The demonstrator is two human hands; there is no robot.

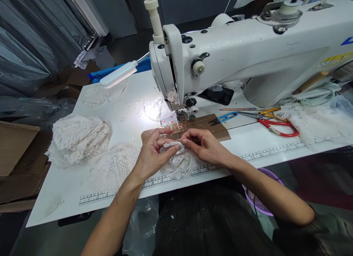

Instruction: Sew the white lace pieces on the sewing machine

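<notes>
Between my two hands is a gathered piece of white lace [178,162], just in front of the sewing machine [231,46]. My left hand [154,153] pinches its upper edge between thumb and fingers. The same edge is pinched at its right end by the thumb and forefinger of my right hand [202,144]. The lower part of the lace hangs loosely over the ruler tape [205,170] at the table's front. Behind my fingers lies a brown plate [220,132] under the needle area, lit by a small lamp [118,75].
A thick stack of lace pieces [78,140] stands at left, with a looser lace pile [114,166] beside it. Blue thread snips [227,117], red-handled scissors [278,127] and a black phone [216,95] lie right of the needle. More lace [317,123] covers the far right.
</notes>
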